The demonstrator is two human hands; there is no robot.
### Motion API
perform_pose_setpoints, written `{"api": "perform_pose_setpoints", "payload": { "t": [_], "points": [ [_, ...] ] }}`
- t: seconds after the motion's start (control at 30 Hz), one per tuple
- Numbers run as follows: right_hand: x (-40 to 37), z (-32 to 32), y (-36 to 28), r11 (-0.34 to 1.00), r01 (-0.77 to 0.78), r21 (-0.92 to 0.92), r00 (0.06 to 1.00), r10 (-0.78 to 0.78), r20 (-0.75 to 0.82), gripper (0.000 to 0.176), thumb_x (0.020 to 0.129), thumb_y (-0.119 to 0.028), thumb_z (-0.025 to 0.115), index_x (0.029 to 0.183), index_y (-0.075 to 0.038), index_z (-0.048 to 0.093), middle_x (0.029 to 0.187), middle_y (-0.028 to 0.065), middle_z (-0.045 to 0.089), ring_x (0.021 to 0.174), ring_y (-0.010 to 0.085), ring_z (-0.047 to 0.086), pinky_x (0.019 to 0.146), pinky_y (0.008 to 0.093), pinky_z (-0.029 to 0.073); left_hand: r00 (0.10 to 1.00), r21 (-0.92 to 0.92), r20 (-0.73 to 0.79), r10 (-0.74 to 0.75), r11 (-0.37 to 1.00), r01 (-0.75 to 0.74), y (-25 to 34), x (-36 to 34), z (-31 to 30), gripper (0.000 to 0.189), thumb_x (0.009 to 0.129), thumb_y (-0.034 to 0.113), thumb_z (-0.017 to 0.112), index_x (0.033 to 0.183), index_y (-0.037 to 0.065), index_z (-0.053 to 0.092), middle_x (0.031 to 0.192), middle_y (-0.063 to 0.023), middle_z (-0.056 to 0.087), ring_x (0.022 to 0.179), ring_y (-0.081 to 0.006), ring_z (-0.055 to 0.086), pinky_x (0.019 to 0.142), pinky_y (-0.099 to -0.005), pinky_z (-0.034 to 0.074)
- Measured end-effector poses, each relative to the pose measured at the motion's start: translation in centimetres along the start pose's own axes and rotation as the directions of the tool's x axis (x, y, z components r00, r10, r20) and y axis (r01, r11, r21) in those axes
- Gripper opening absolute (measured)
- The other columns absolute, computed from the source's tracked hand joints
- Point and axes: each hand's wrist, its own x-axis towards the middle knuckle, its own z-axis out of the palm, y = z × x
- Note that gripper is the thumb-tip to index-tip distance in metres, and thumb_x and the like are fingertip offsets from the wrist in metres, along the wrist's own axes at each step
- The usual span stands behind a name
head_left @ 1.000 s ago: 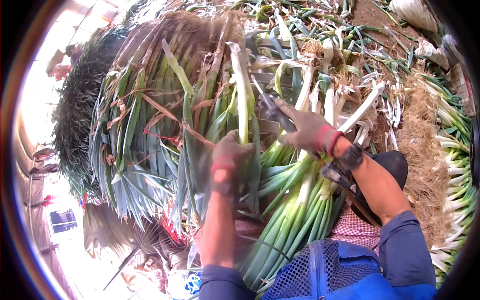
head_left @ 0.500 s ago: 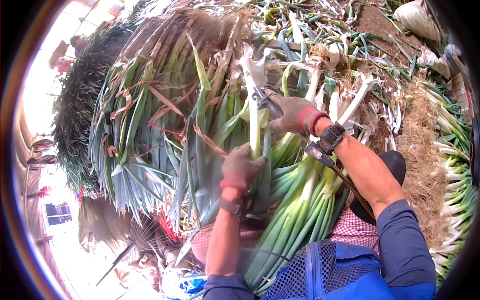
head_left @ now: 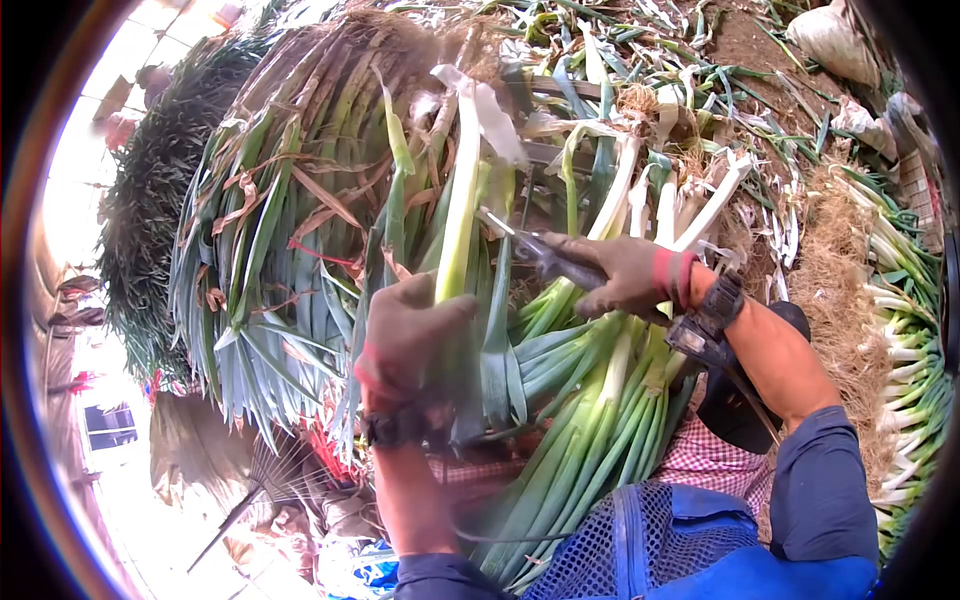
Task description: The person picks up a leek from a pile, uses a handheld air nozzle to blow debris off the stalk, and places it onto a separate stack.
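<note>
My left hand [head_left: 405, 325], in a grey-brown glove with a red cuff, is wrapped round a leek [head_left: 460, 190] just below its pale shaft. The leek stands nearly upright, and a loose white skin [head_left: 495, 122] flaps from its top. My right hand [head_left: 635, 275], gloved the same way, grips a dark air blow gun [head_left: 560, 262]. Its thin metal nozzle points left, close to the leek's shaft but apart from it. Below the hands, a pile of leeks [head_left: 610, 400] with white ends up lies across my lap.
A big heap of unpeeled leeks [head_left: 300, 200] with dry brown leaves rises at the left. Leaf scraps [head_left: 700, 60] litter the soil at the back. Cut roots [head_left: 840, 290] and a row of white-ended leeks [head_left: 905, 400] lie at the right. A pale sack [head_left: 835, 42] sits far right.
My left hand has moved left with the leek, which now tilts slightly. My right hand has moved right and down with the air blow gun, and the loose skin hangs farther off the shaft.
</note>
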Motion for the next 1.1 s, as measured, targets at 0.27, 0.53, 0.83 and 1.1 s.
{"api": "perform_pose_setpoints", "payload": {
  "t": [0.27, 0.53, 0.83, 1.1],
  "points": [
    [8.0, -10.0, 0.5, 0.995, 0.071, -0.072, 0.982, -0.082, -0.169, 0.083, 0.092, -0.038, 0.083, 0.165, -0.022, 0.048, 0.139, 0.0134, 0.073, 0.115, 0.0305, 0.074, 0.107, 0.0428, 0.057, 0.990, -0.056, 0.140, 0.006, 0.998, 0.002, 2.4, -5.8, -0.5, 0.043, 0.087, 0.009, 0.088, 0.127, -0.003, 0.078, 0.101, -0.0068, 0.081, 0.085, -0.0125, 0.074, 0.079, -0.0298, 0.060],
    [-1.2, -27.3, -0.3, 0.828, -0.513, -0.226, 0.667, 0.219, -0.712, 0.062, 0.095, -0.025, 0.075, 0.152, -0.010, 0.057, 0.127, 0.0217, 0.075, 0.111, 0.0305, 0.074, 0.095, 0.0435, 0.060, 0.973, -0.112, -0.028, 0.231, 0.966, -0.233, 5.6, 0.0, 2.1, 0.037, 0.089, 0.011, 0.085, 0.122, -0.006, 0.077, 0.095, -0.0070, 0.077, 0.076, -0.0127, 0.069, 0.068, -0.0296, 0.057],
    [-6.9, -3.4, -3.1, 0.983, -0.139, -0.121, 0.980, 0.119, -0.160, 0.103, 0.092, -0.047, 0.081, 0.176, -0.020, 0.027, 0.101, 0.0203, 0.073, 0.093, 0.0316, 0.075, 0.088, 0.0427, 0.060, 0.922, 0.439, 0.186, 0.339, 0.811, -0.387, -10.3, 12.2, 13.3, 0.024, 0.095, 0.019, 0.083, 0.111, 0.002, 0.077, 0.088, -0.0070, 0.076, 0.078, -0.0142, 0.067, 0.075, -0.0350, 0.057],
    [-4.0, 3.2, -3.7, 0.976, -0.164, -0.146, 0.986, 0.163, -0.017, 0.107, 0.092, -0.048, 0.076, 0.176, -0.014, 0.019, 0.085, 0.0202, 0.071, 0.087, 0.0395, 0.076, 0.087, 0.0495, 0.058, 0.655, 0.979, -0.149, 0.741, 0.203, -0.007, -6.2, 13.6, 4.0, 0.069, 0.082, 0.041, 0.090, 0.139, 0.008, 0.067, 0.128, -0.0117, 0.072, 0.116, -0.0333, 0.070, 0.091, -0.0446, 0.059]
  ]
}}
